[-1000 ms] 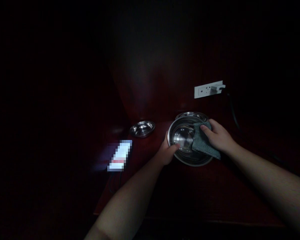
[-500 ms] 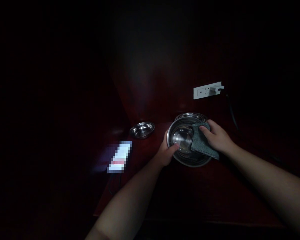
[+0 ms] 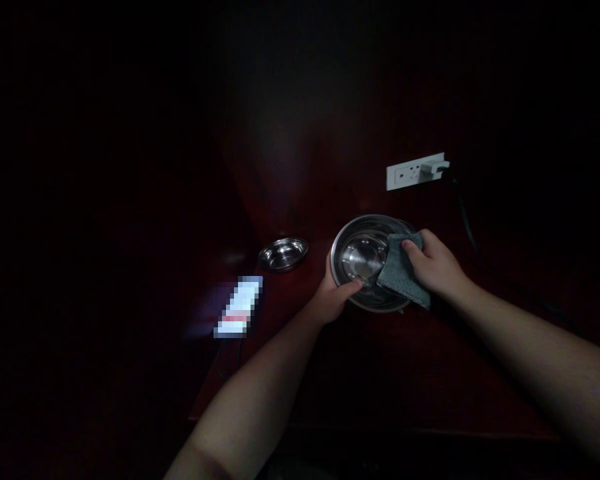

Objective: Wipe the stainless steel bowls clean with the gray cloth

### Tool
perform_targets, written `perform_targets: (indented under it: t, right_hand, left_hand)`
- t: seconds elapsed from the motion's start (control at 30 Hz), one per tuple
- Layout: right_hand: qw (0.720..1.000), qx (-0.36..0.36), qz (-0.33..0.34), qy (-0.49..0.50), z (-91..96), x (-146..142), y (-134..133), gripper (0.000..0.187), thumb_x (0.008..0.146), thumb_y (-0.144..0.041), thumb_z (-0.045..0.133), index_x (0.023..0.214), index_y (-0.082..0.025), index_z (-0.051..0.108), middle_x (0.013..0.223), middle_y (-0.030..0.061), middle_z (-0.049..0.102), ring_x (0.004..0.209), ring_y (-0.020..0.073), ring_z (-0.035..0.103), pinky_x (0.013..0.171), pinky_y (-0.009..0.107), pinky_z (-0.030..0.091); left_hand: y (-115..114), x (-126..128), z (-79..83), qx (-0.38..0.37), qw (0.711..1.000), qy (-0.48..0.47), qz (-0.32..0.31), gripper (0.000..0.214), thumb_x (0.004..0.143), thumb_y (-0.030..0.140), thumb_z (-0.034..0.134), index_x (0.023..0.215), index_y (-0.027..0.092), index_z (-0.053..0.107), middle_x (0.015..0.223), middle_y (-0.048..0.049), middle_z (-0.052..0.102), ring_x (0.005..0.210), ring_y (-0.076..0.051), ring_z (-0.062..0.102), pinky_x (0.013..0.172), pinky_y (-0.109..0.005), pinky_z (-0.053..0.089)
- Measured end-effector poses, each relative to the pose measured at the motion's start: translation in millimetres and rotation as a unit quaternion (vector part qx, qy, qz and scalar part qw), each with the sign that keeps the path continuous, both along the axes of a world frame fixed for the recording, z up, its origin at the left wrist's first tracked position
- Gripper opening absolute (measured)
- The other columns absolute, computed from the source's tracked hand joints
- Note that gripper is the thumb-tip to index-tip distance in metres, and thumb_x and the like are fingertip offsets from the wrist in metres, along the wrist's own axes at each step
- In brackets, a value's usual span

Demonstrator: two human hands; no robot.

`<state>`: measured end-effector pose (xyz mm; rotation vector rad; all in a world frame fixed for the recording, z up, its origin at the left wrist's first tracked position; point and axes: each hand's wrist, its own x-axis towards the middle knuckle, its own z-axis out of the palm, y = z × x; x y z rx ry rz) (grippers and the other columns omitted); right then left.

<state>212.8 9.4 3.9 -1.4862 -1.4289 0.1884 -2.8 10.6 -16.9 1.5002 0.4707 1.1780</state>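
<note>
A shiny steel bowl (image 3: 363, 259) is tilted so its inside faces me. My left hand (image 3: 333, 297) grips its left side, thumb over the rim and fingers hidden behind the wall. At the bowl's right side, my right hand (image 3: 437, 263) is closed on a grey-green cloth (image 3: 404, 272), thumb on top. The cloth lies over the rim and against the inside wall, its lower corner hanging down. The right fingers are mostly hidden behind cloth and bowl.
A smaller steel bowl (image 3: 283, 255) stands on the dark red table (image 3: 300, 283), left of my hands. A lit, pixelated screen (image 3: 239, 308) is nearer me, with a cable below it. A white socket panel (image 3: 405, 175) with a plug is on the back wall.
The held bowl has risen and turned a little, now covering most of the steel dish behind it. My right hand and the cloth have shifted slightly upward along its right side.
</note>
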Motion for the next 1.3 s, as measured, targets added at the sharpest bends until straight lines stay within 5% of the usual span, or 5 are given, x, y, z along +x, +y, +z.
perform_targets:
  t: [0.4,1.13,1.3]
  right_hand:
    - [1.000,-0.001,0.018,0.002,0.1,1.2,-0.3,0.022,0.081,-0.044,0.048,0.072,-0.025,0.045,0.070,0.0046,0.058,0.064,0.0221,0.055,0.055,0.036,0.043]
    - [0.997,0.020,0.068,-0.024,1.7,0.5,-2.6,0.019,0.082,-0.042,0.048,0.078,-0.024,0.048,0.077,0.0041,0.060,0.070,0.0219,0.056,0.061,0.036,0.044]
    - [0.997,0.010,0.073,-0.025,0.4,1.1,-1.1,0.019,0.082,-0.043,0.048,0.078,-0.024,0.046,0.076,0.0039,0.059,0.067,0.0215,0.055,0.059,0.035,0.043]
  left_hand:
    - [2.4,0.5,1.3,-0.090,0.996,-0.009,0.028,0.081,0.056,0.019,0.068,0.132,0.020,0.039,0.123,-0.0086,0.058,0.115,-0.031,0.050,0.100,-0.048,0.036]
    - [-0.5,-5.8,3.3,-0.132,0.990,0.021,0.051,0.062,0.060,0.022,0.061,0.122,0.020,0.054,0.104,-0.0050,0.066,0.101,-0.027,0.057,0.093,-0.043,0.042]
    - [1.3,-4.8,-0.4,-0.085,0.994,0.021,0.065,0.060,0.065,0.023,0.061,0.124,0.021,0.053,0.114,-0.0057,0.064,0.112,-0.028,0.053,0.099,-0.043,0.038]
